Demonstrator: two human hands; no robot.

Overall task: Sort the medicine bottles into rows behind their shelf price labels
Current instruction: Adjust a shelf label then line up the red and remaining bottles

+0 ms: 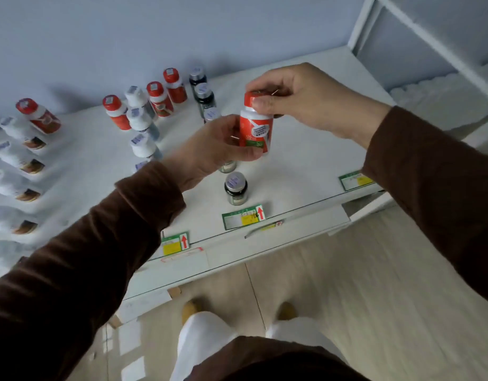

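White shelf (306, 160) against a pale blue wall carries everything I see, with price labels along its front edge: one at mid-edge (244, 217), one toward the left (174, 243), one toward the right front corner (356, 180). Rows already stand behind the left and middle stretches: white-capped bottles (139, 121), red-capped bottles (157, 99) near the back edge, dark bottles (235, 189) behind the mid-edge label. I hold a red-capped bottle (256, 126) in the air above the shelf's middle. My left hand (220, 145) wraps its body from below; my right hand (300, 101) pinches its cap from above. My worry is that lowering it could knock the dark bottles just beneath, or that it lands behind the wrong label, since the print is too blurred to read.
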